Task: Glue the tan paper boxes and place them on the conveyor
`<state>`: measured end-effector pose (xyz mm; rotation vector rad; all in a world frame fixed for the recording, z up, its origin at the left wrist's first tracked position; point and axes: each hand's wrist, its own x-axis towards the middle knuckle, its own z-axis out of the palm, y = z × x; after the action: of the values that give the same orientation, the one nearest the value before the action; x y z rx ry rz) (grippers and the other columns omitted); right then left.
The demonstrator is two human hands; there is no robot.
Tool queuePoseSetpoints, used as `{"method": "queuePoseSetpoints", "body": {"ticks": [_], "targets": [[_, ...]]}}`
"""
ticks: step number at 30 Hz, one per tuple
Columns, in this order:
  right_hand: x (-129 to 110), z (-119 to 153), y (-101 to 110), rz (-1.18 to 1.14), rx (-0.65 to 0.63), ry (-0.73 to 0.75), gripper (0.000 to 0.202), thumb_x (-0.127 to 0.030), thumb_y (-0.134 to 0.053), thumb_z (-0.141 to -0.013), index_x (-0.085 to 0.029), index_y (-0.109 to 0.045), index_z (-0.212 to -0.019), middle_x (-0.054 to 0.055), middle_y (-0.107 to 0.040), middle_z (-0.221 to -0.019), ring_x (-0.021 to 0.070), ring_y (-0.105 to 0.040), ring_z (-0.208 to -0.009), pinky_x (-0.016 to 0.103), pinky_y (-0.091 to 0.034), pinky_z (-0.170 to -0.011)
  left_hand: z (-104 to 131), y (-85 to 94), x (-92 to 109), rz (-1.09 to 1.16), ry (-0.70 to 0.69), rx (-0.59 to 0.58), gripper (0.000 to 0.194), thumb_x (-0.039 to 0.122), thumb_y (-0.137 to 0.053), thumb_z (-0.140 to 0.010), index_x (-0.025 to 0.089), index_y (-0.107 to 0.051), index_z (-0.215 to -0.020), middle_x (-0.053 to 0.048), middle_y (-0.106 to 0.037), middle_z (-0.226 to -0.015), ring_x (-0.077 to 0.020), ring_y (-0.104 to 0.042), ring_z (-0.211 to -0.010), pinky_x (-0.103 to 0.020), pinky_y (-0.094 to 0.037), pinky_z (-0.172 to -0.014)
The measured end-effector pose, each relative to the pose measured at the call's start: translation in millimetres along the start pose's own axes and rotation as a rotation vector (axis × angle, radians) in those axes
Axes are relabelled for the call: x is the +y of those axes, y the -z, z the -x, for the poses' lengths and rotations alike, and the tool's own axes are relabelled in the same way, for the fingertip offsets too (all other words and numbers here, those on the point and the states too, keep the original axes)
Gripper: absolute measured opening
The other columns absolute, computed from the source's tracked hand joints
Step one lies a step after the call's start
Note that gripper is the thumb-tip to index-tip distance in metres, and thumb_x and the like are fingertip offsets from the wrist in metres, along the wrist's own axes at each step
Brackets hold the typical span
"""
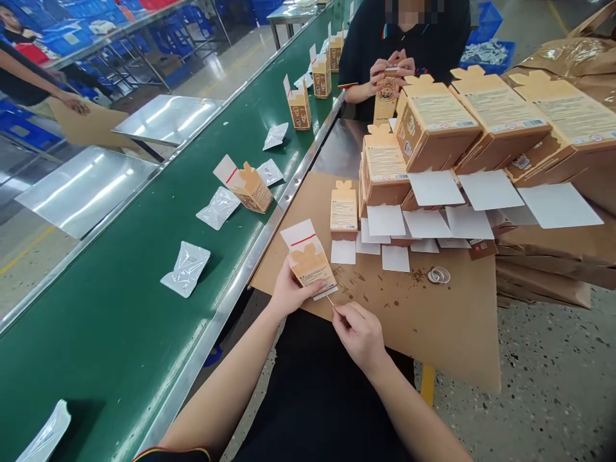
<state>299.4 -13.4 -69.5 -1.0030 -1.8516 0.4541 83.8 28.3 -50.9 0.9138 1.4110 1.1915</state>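
My left hand (290, 290) is closed around a small tan carton (312, 264), its white flap with a red strip pointing up and away from me. My right hand (359, 330) pinches a thin, pale stick (330, 299) whose tip reaches the carton's lower edge. Just beyond, a similar tan carton (344, 208) stands on the cardboard-covered table (452, 321) with a white flap folded out at its base. To its right rises a stack of tan cartons (440, 119), several with white flaps sticking out toward me.
On my left runs a green conveyor belt (120, 340) with a metal edge. It carries silver sachets (187, 268) and open cartons (253, 188). A co-worker (409, 38) holds a carton across the table. A clear ring-shaped roll (439, 275) lies near brown specks on the cardboard.
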Motion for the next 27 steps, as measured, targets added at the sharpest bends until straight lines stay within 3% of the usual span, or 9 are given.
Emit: {"method": "queuePoseSetpoints", "body": {"ticks": [8,13,18,24,27], "targets": [[-0.3,2.1,7.7,0.023,0.016,0.003,0.030,-0.003,-0.065,-0.109,-0.023,-0.075,-0.091,-0.002,-0.063,-0.071,0.0124,-0.059,-0.057,0.025,-0.051,-0.058,4.7,-1.3,2.3,-0.019,-0.003,0.009,0.080,0.052,-0.115,-0.061,0.022,-0.073,-0.122,-0.015,-0.086,-0.117,-0.0419,-0.083,-0.126,-0.060,-0.065,-0.112],[-8.8,19.4,38.4,0.002,0.071,-0.038,0.024,-0.005,-0.068,-0.108,-0.024,-0.081,-0.102,-0.001,-0.065,-0.069,0.0135,-0.060,-0.056,0.026,-0.055,-0.057,12.9,-7.2,-2.1,-0.123,-0.083,0.100,0.084,0.047,-0.117,-0.053,0.027,-0.073,-0.122,-0.012,-0.085,-0.122,-0.0417,-0.082,-0.125,-0.060,-0.066,-0.112],[-18.5,36.6,65.3,-0.027,0.134,-0.113,0.022,-0.004,-0.073,-0.107,-0.024,-0.082,-0.106,-0.003,-0.063,-0.069,0.0123,-0.057,-0.055,0.025,-0.055,-0.054,19.7,-11.1,-16.6,-0.220,-0.121,0.157,0.080,0.051,-0.114,-0.057,0.028,-0.072,-0.122,-0.013,-0.085,-0.123,-0.0423,-0.082,-0.120,-0.064,-0.066,-0.110],[-22.3,38.5,65.4,-0.024,0.162,-0.134,0.022,-0.008,-0.073,-0.108,-0.025,-0.083,-0.100,-0.003,-0.062,-0.066,0.0124,-0.057,-0.053,0.025,-0.055,-0.051,21.7,-13.1,-20.7,-0.311,-0.111,0.134,0.074,0.050,-0.112,-0.063,0.027,-0.072,-0.121,-0.015,-0.084,-0.123,-0.0419,-0.083,-0.121,-0.062,-0.069,-0.108],[-24.8,35.4,63.2,-0.045,0.174,-0.117,0.022,-0.006,-0.072,-0.108,-0.024,-0.082,-0.099,-0.003,-0.061,-0.067,0.0120,-0.057,-0.052,0.025,-0.054,-0.051,15.2,2.6,-16.2,-0.297,-0.132,0.219,0.079,0.051,-0.115,-0.057,0.027,-0.073,-0.119,-0.015,-0.084,-0.123,-0.0450,-0.081,-0.125,-0.068,-0.067,-0.114]]}}
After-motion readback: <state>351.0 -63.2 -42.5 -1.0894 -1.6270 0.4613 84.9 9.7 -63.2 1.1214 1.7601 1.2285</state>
